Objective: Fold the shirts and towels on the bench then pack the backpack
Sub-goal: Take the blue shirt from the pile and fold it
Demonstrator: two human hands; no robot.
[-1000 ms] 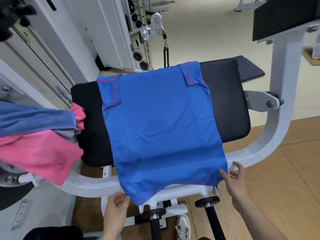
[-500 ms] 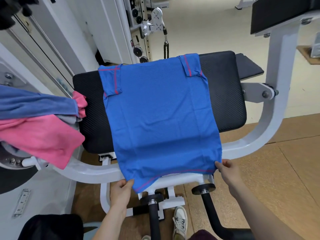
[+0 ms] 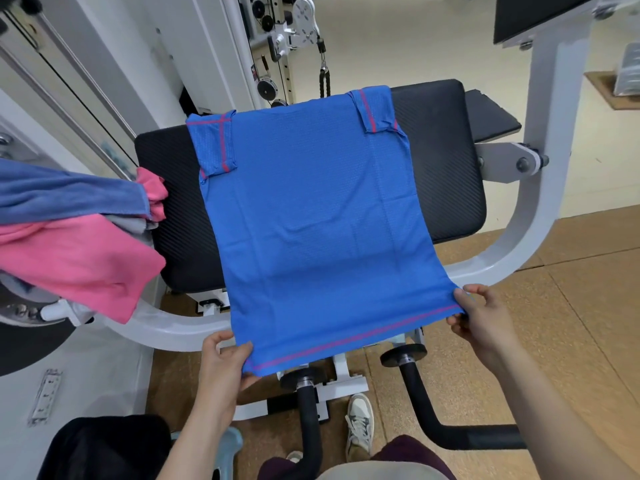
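The blue shirt hides the middle of the black bench pad. The pink cloth and blue towel are cut off by the left edge, extent undetermined. The dark object at lower left is cropped by the bottom edge and cannot be identified. The fingers of the left hand and right hand are partly concealed under the hem corners. The pale item at the right edge is blurred.

Blue short-sleeved shirt: thin synthetic mesh knit, fine dimpled weave, slight sheen, pink stitched lines. Black padded bench cushion: matt vinyl-like cover with fine diagonal weave texture; white curved machine frame: painted metal, smooth, glossy. Blue-grey towel fuzzy terry, pink cloth soft matt knit, tan floor speckled, cork-like, matt, black handle bar matt rubbery grip.
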